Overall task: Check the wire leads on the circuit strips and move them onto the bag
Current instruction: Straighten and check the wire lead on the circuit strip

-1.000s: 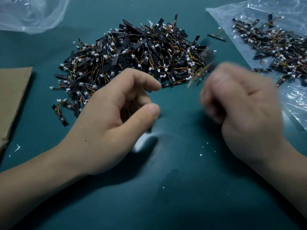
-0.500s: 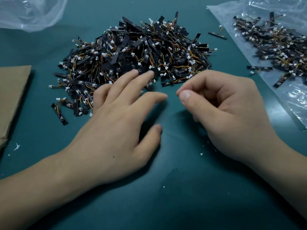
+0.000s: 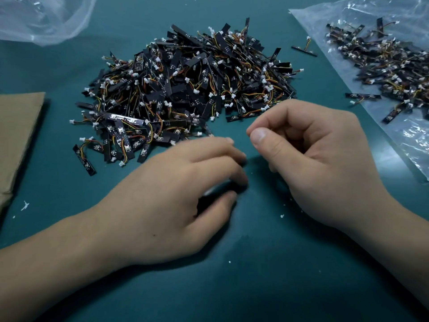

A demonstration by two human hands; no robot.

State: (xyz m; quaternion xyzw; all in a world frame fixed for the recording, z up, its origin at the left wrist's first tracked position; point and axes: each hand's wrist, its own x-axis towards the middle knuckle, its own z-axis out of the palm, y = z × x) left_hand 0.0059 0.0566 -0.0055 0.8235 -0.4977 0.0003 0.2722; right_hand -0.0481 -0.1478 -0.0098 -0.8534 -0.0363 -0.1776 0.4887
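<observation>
Teal mat (image 3: 232,287) covers the work surface, flecked with small white crumbs. Far left: brown cardboard (image 3: 16,135), lying flat and running off the edge. Upper left: crumpled clear plastic (image 3: 41,17), partly out of view. Centre rear: large pile (image 3: 185,89) of black circuit strips with orange and yellow wire leads and white connectors, heaped loosely on the mat. Left hand (image 3: 167,201), palm down just in front of the pile's near edge, fingers loosely extended and blurred, thumb apart below them; whether it grips anything cannot be told. Right hand (image 3: 313,159), beside it on the mat, curled in a loose fist with thumb tip pressed against the forefinger; nothing visible in the pinch. One stray strip (image 3: 304,51) lies between pile and bag. Upper right: clear bag (image 3: 406,140) spread flat, carrying a smaller heap (image 3: 390,66) of strips.
</observation>
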